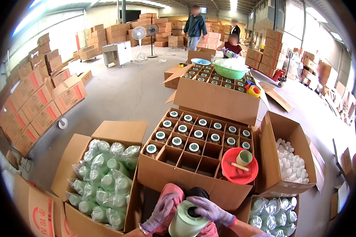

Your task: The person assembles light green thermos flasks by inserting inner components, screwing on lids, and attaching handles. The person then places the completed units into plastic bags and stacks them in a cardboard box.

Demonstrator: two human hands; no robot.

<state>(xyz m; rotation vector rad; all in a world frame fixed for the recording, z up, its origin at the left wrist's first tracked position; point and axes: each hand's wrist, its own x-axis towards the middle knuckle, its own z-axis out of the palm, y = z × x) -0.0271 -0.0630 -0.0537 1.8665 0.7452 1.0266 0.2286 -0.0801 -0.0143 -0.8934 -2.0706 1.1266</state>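
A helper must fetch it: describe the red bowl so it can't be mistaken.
Start at the divided carton of capped bottles ahead of the hands. The red bowl sits on its near right corner, over empty cells. It is the only red thing there, holding a pale green cup and a stick.

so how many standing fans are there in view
2. A white fan beside the white cabinet at the back, a darker fan just to its right. More could hide behind the stacked cartons.

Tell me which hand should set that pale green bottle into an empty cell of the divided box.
Right, probably. The right hand lies on top of the pale green bottle, nearer the empty cells in the divided box. The left hand steadies the bottle's side.
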